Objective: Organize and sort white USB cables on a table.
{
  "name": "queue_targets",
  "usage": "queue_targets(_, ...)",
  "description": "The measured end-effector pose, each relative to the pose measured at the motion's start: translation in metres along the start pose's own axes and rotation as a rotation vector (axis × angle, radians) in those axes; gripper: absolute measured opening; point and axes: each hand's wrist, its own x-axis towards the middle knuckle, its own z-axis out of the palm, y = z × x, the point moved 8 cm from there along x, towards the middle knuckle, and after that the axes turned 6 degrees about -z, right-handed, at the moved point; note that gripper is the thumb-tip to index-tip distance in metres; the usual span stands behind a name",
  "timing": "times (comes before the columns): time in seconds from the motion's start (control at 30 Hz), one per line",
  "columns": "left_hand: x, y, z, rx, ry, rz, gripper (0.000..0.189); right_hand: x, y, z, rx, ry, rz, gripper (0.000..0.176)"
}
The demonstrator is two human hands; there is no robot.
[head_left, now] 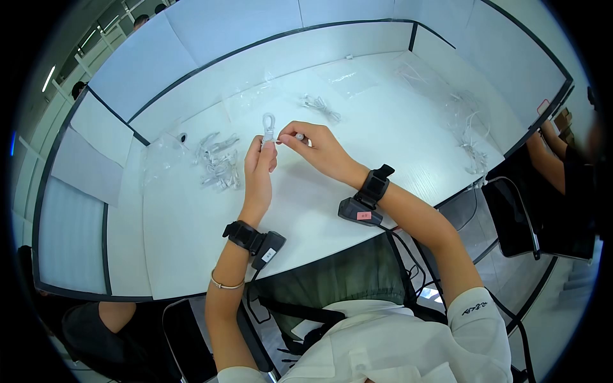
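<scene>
My left hand [260, 159] is closed around a coiled white cable [269, 121], whose loop stands up above the fingers. Close beside it, my right hand [319, 152] pinches a thin white end that reaches over from the coil. A small pale, plug-like piece [300, 136] shows between the right fingers; its exact kind is hard to make out. To the left of my hands lies a pile of bundled white cables [219, 163]. Farther back, another white cable bundle [319, 107] rests on the white table [306, 217].
Clear plastic bags [350, 82] lie toward the back. More white cables [472, 153] and plastic are at the right edge. Low partitions [255, 57] enclose the table. A black chair [520, 210] and another person's arm [546, 159] are at right; someone sits at lower left.
</scene>
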Motion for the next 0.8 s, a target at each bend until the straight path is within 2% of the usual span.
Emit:
queue_targets(0.17,0.001,-0.002,-0.001,-0.079,-0.018,0.004,0.019,0.000,0.005,0.001,0.024,-0.024,0.011,0.014)
queue_targets(0.37,-0.004,0.006,0.001,0.197,-0.019,0.075,0.019,0.000,-0.003,-0.005,-0.110,-0.013,0.012,0.014)
queue_targets(0.7,-0.007,0.012,0.004,0.287,-0.013,0.135,0.016,0.001,-0.004,-0.009,-0.164,0.009,-0.032,0.012)
queue_targets(0.8,-0.007,0.014,0.003,0.289,-0.007,0.129,0.016,0.002,-0.009,-0.009,-0.188,-0.029,0.019,0.012)
